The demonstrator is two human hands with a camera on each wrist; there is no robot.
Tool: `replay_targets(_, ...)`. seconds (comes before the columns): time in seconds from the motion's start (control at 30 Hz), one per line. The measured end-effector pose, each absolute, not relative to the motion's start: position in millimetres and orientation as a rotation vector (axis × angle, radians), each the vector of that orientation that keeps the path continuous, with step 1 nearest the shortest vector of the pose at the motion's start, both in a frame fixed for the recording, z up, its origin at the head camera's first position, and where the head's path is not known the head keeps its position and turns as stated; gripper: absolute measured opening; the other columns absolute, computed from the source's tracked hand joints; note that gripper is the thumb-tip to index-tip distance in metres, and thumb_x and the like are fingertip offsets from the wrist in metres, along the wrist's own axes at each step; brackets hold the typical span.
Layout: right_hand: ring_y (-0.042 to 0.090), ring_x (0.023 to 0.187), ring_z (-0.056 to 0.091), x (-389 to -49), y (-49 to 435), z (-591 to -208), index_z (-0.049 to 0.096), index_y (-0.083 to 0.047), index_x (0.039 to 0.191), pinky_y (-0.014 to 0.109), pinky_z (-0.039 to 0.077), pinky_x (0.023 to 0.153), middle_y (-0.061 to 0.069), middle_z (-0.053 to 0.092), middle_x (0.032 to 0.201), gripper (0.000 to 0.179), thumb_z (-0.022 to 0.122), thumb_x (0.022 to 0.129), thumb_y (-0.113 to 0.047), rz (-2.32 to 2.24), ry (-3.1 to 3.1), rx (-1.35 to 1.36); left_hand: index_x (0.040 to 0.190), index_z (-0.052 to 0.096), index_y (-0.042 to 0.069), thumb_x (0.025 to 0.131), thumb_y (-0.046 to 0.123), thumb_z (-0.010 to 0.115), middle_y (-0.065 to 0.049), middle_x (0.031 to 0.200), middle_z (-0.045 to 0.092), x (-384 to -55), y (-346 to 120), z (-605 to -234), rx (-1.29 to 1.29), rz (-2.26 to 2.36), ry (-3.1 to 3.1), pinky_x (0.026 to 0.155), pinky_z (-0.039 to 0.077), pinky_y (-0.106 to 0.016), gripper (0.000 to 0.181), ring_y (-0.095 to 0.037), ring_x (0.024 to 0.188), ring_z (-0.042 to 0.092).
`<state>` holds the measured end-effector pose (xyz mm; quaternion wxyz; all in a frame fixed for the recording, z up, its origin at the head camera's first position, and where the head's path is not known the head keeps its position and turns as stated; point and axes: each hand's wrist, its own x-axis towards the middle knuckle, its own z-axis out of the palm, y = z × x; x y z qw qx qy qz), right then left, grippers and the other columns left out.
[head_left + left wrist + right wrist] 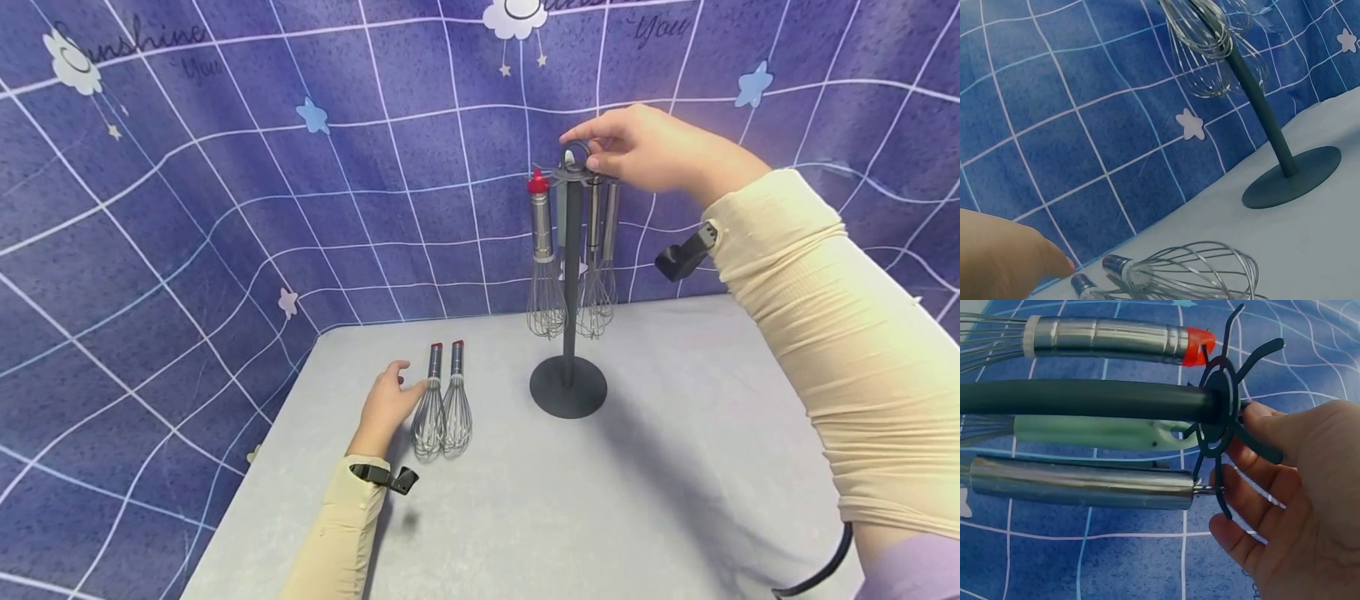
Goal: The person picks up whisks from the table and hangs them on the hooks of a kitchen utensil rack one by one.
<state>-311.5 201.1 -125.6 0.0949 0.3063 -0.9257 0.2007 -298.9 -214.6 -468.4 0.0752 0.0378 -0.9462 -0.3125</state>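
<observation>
A dark rotating-style whisk stand point(570, 275) rises from a round base point(567, 400), with hooks around its top. My right hand point(637, 150) is at the top, thumb and fingers pinching the ring point(576, 150). From the hooks hang a red-tipped steel whisk point(1110, 339), a green-handled whisk point(1085, 432) and a steel-handled whisk point(1079, 484). Two steel whisks with red handle ends lie side by side on the table, a left whisk point(429, 421) and a right whisk point(457, 417). My left hand point(386, 404) hovers beside the left whisk, fingers loosely bent, holding nothing.
The pale table point(495, 517) meets a blue gridded curtain point(405, 217) at the back and left. The stand is right of the lying whisks, near the back edge. A black cable point(821, 571) runs near the right arm.
</observation>
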Motion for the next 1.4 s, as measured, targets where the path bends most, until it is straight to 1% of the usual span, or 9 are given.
replay_targets(0.1,0.010,0.069,0.051,-313,202,-126,0.051,-0.015,0.149,0.026,0.042,0.066,0.010,0.064,0.123,0.045,0.054,0.104,-0.012,0.620,-2.741,0.935,0.145,0.048,0.005,0.094,0.036,0.067,-0.028,0.131,0.058,-299,-216,-471,0.121,-0.931,-2.840,0.100,0.045,-0.058,0.063,-0.044,0.119,0.058)
replay_targets(0.23,0.007,0.061,0.046,-315,204,-127,0.048,-0.015,0.151,0.025,0.041,0.059,0.006,0.061,0.137,0.047,0.052,0.105,-0.011,0.611,-2.754,0.959,0.145,0.048,0.005,0.093,0.034,0.068,-0.029,0.131,0.059,-300,-216,-474,0.124,-0.943,-2.846,0.101,0.044,-0.058,0.062,-0.044,0.120,0.058)
replay_targets(0.33,0.010,0.061,0.044,-317,206,-128,0.046,-0.016,0.153,0.025,0.039,0.057,0.006,0.061,0.138,0.048,0.051,0.106,-0.011,0.597,-2.754,0.974,0.146,0.047,0.006,0.093,0.034,0.068,-0.029,0.132,0.058,-301,-216,-475,0.128,-0.963,-2.860,0.102,0.044,-0.058,0.063,-0.044,0.122,0.057)
replay_targets(0.43,0.011,0.079,0.053,-318,206,-128,0.047,-0.016,0.152,0.024,0.041,0.067,0.007,0.062,0.138,0.047,0.051,0.106,-0.011,0.622,-2.754,0.986,0.146,0.046,0.005,0.093,0.034,0.069,-0.029,0.132,0.058,-301,-216,-477,0.137,-0.962,-2.870,0.102,0.044,-0.058,0.064,-0.044,0.122,0.057)
replay_targets(0.53,0.014,0.095,0.055,-318,206,-129,0.047,-0.016,0.152,0.024,0.040,0.076,0.007,0.062,0.138,0.046,0.050,0.106,-0.012,0.666,-2.761,0.985,0.146,0.047,0.004,0.093,0.034,0.069,-0.027,0.129,0.060,-301,-216,-479,0.147,-0.943,-2.876,0.101,0.045,-0.057,0.064,-0.043,0.119,0.058)
replay_targets(0.73,0.015,0.109,0.056,-318,204,-128,0.047,-0.017,0.152,0.025,0.041,0.084,0.008,0.062,0.138,0.045,0.049,0.106,-0.012,0.675,-2.774,0.976,0.146,0.046,0.001,0.095,0.035,0.067,-0.022,0.116,0.066,-301,-215,-481,0.141,-0.929,-2.891,0.096,0.048,-0.055,0.064,-0.039,0.110,0.062)
replay_targets(0.93,0.016,0.113,0.059,-319,202,-128,0.047,-0.017,0.152,0.025,0.044,0.087,0.008,0.062,0.138,0.046,0.050,0.106,-0.012,0.672,-2.798,0.970,0.148,0.045,0.001,0.094,0.037,0.067,-0.025,0.120,0.066,-300,-212,-482,0.135,-0.944,-2.908,0.098,0.048,-0.056,0.068,-0.041,0.114,0.062)
replay_targets(1.17,0.021,0.121,0.059,-320,201,-129,0.046,-0.017,0.152,0.038,0.044,0.097,0.009,0.061,0.140,0.047,0.050,0.106,-0.011,0.708,-2.813,0.954,0.146,0.048,0.000,0.093,0.042,0.066,-0.028,0.133,0.060,-300,-204,-479,0.129,-0.913,-2.951,0.104,0.043,-0.057,0.070,-0.045,0.124,0.056)
replay_targets(1.4,0.021,0.120,0.060,-318,199,-129,0.046,-0.017,0.152,0.041,0.045,0.098,0.009,0.061,0.140,0.046,0.049,0.106,-0.011,0.678,-2.814,0.947,0.138,0.056,-0.003,0.093,0.046,0.065,-0.026,0.130,0.063,-305,-198,-478,0.135,-0.776,-3.018,0.100,0.047,-0.056,0.067,-0.045,0.120,0.059)
